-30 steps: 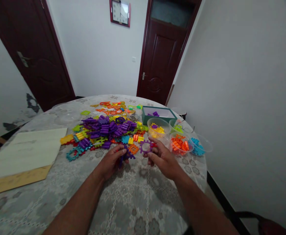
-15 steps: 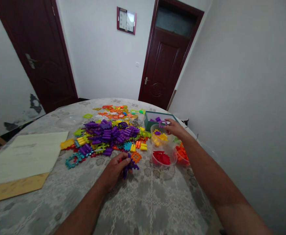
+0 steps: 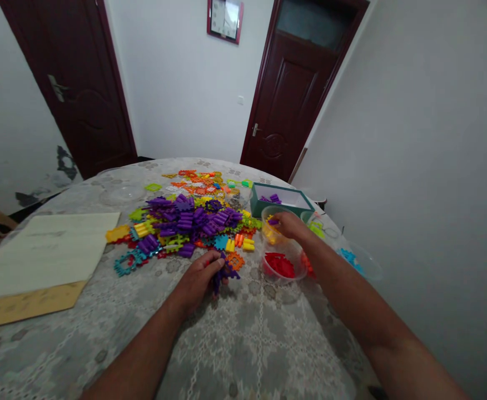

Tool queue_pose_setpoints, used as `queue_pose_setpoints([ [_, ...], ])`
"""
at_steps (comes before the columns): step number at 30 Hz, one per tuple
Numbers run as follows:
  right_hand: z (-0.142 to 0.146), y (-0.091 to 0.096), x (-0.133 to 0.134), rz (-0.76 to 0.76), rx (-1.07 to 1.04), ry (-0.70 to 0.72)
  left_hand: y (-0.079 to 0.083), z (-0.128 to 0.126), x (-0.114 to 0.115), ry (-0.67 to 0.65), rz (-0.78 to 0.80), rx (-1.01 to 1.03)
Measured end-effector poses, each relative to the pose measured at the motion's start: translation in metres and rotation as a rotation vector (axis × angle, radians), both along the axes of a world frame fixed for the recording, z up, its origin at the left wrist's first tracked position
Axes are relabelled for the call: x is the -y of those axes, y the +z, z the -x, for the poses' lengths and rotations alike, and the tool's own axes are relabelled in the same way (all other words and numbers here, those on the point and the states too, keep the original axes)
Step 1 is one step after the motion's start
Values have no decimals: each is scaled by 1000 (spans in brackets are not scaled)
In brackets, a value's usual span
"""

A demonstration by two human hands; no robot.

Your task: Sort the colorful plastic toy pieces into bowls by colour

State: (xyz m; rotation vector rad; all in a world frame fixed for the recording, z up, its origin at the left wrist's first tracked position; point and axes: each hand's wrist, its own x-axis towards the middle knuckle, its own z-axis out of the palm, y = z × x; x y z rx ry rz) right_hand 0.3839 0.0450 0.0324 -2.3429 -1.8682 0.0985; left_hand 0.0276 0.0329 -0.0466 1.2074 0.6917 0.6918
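My left hand [image 3: 199,279] rests on the table with its fingers closed round a cluster of purple interlocking pieces [image 3: 225,273]. My right hand [image 3: 290,225] reaches over a clear bowl of yellow pieces [image 3: 269,234]; its fingertips are pinched together at a small purple piece [image 3: 273,221] in that bowl. Just behind it stands a teal box [image 3: 297,201] with a few purple pieces [image 3: 271,198] inside. A big pile of mixed pieces, mostly purple [image 3: 189,219], lies beyond my left hand.
A clear bowl of red pieces [image 3: 282,265] sits in front of my right hand, and a bowl with blue pieces [image 3: 358,261] lies at the right edge. A pale sheet [image 3: 39,250] on a wooden board [image 3: 22,306] covers the left. The round table's lace cloth [image 3: 252,339] runs toward me.
My right hand carried a purple ring from near my left hand out to the teal box, then drew back over the yellow bowl. The left hand kept its purple cluster in place.
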Motion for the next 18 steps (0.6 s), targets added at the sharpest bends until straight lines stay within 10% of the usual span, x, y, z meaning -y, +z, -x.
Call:
queue_pose_setpoints([
  [18,6,15,-4,117,116,-30,1,0,-2,-26,-15,-1],
])
